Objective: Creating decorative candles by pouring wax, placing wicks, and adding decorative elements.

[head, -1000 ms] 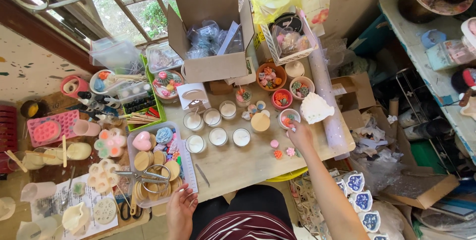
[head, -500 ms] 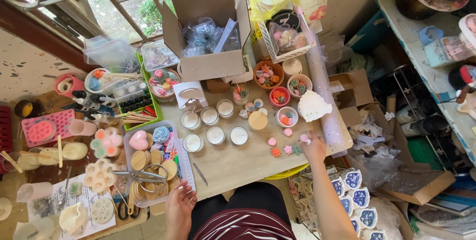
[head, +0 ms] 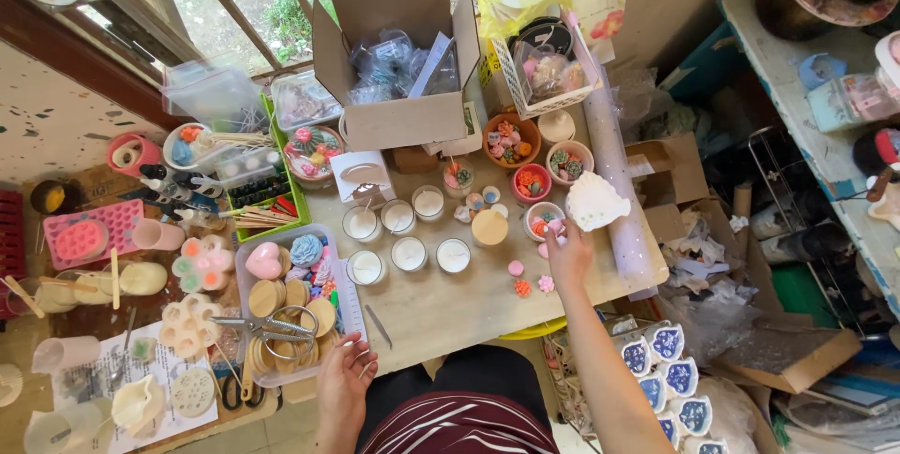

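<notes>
My right hand [head: 566, 255] reaches over the wooden table [head: 441, 309] to a small white bowl [head: 536, 211] of coloured wax pieces. Its fingertips pinch a small pink wax piece [head: 554, 226] at the bowl's rim. Three more small pieces, pink [head: 515, 268], orange [head: 521, 288] and a pink flower [head: 546, 283], lie on the table just left of that hand. My left hand [head: 345, 381] rests at the table's near edge with its fingers apart, beside a clear plastic tray [head: 349, 299] that holds wooden lids and scissors [head: 270, 327]. Several glass jars of white wax [head: 410, 253] stand in the middle.
An open cardboard box [head: 398, 121] stands at the back, with bowls of wax decorations [head: 509, 128] to its right. A white shell-shaped piece [head: 597, 201] and a long clear roll [head: 614, 168] lie at the right edge. Moulds and cups crowd the left. A metal tool [head: 379, 325] lies near the front.
My right hand moved from the bowl out to the table's right edge, then back to the bowl. A green piece seen beside it half a second ago is gone from the table.
</notes>
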